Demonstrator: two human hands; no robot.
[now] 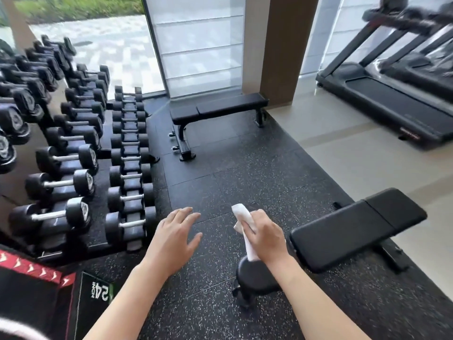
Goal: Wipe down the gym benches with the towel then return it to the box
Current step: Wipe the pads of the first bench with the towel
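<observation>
- The white towel (245, 227) is sitting bunched in the person's right hand (266, 235), low in the view at about five o'clock from centre, one end poking up past the knuckles and the other hanging down below the palm.
- The right hand's fingers are curling round the towel, gripping it in mid-air above the speckled rubber floor (245, 168).
- The lower tail of the towel is hanging just over a round black pad (255, 276) on a short stand; whether it is touching the pad I cannot tell.
- The left hand (175, 238) is hovering at about seven o'clock, palm down, fingers spread and relaxed, holding nothing, well apart from the towel.
- The nearer gym bench (355, 227) is lying at about four o'clock, just beside the right hand, its black padded top angling up toward the right.
- The farther gym bench (218, 106) is standing flat at twelve o'clock, by the glass wall and beside a brown pillar (282, 45).
- A black box with a red patterned rim (31, 268) is showing at about eight o'clock in the bottom-left corner, with a green-edged label (99, 290) facing up beside it.
- A dumbbell rack (73, 148) is filling the nine-to-ten o'clock side in several rows.
- A treadmill (392, 94) is standing at two o'clock on the pale tiled floor (367, 168).
</observation>
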